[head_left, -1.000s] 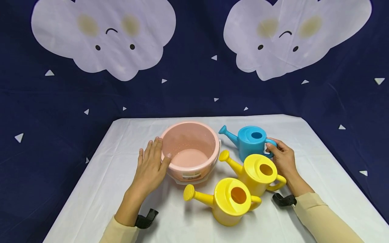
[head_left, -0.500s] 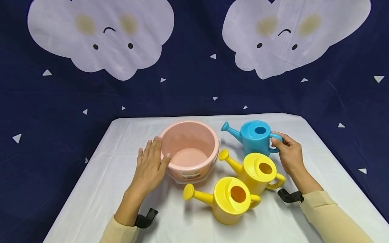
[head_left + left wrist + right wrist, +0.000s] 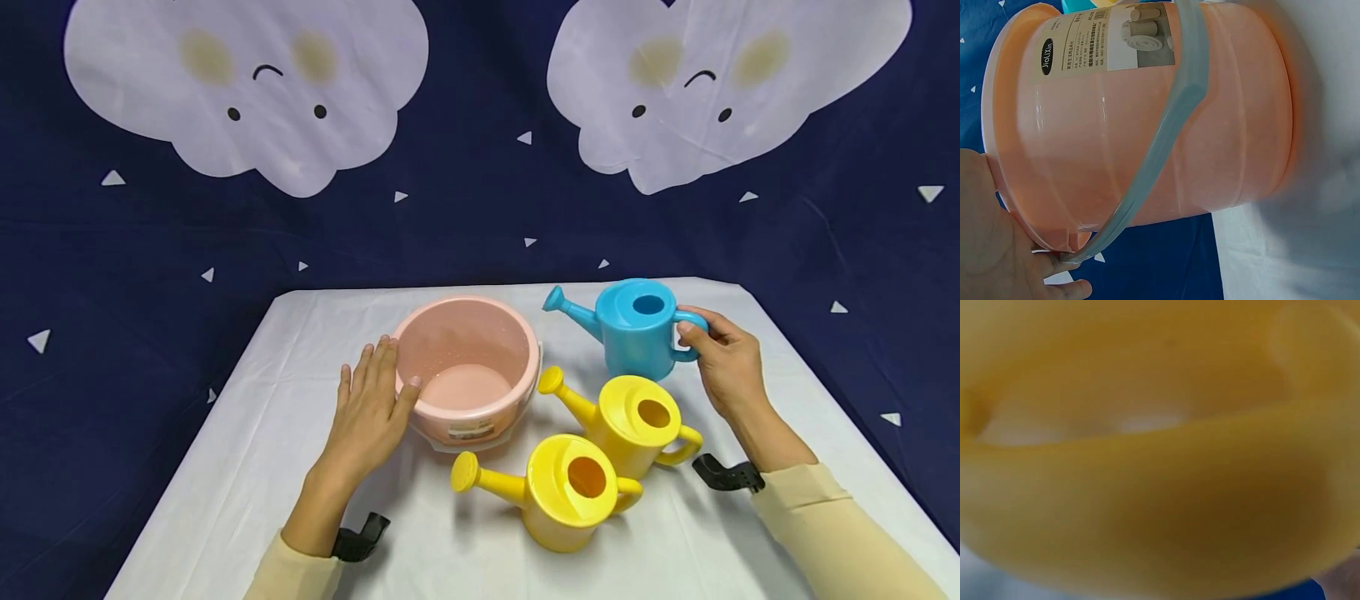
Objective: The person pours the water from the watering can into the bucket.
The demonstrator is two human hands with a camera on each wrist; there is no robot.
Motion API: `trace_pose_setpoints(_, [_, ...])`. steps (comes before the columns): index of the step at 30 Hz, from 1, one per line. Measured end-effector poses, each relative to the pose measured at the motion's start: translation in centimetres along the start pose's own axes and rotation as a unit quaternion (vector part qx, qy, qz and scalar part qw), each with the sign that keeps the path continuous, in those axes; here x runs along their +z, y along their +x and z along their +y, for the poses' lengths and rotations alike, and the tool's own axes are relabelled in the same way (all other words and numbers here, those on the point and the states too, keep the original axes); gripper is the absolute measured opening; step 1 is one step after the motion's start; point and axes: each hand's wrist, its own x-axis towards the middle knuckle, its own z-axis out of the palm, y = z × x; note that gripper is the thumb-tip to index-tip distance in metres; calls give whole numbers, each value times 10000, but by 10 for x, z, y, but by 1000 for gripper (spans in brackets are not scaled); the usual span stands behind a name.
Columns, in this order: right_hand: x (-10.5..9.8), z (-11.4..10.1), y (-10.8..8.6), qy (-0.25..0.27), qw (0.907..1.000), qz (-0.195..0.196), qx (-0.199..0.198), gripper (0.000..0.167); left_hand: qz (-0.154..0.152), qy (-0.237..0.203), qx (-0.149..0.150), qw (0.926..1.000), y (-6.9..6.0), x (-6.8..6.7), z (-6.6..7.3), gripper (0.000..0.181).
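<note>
I have the glossy blue plastic watering can [image 3: 637,343] at the far right of the white-covered surface [image 3: 262,467], upright, its spout [image 3: 581,318] pointing left; whether its base clears the cloth I can't tell. My right grip [image 3: 733,375] is clamped on its looped handle [image 3: 690,317] at the right, and I judge that the best hold: the loop looks stiff, while the rounded body looks smooth enough to slip. I expect it to be light, hard-walled and not fragile, though held from one end it may dip spout-first. Left of it, the round pink plastic bucket [image 3: 480,329] looks rigid but light enough to shove; my left grip [image 3: 367,408] rests against its left rim, fingers straight, not wrapped round it. A grey curved bail [image 3: 1163,144] hangs along its outer wall. Nearer stand two matching cans, the back yellow can [image 3: 622,417] and the front yellow can [image 3: 558,504].
</note>
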Motion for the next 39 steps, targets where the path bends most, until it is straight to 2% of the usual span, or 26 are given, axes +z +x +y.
trace_pose_setpoints(5, [3, -12, 2, 156, 9998, -28, -121, 39, -2, 17, 7, 10000, 0, 0, 0, 69])
trace_pose_setpoints(13, [6, -32, 4, 298, 9990, -162, -281, 32, -31, -9, -3, 10000, -1, 0, 0, 69])
trace_pose_setpoints(20, [10, -44, 6, 466, 9968, -296, -573, 34, -44, -2, -2, 10000, 0, -1, 1, 70])
trace_pose_setpoints(32, [18, -64, 0, 357, 9974, -416, -468, 34, -40, -4, -21, 10000, 0, -2, 1, 69])
trace_pose_setpoints(39, [24, -73, -5, 291, 9963, -651, -482, 32, -32, -16, -17, 10000, 0, -1, 0, 69])
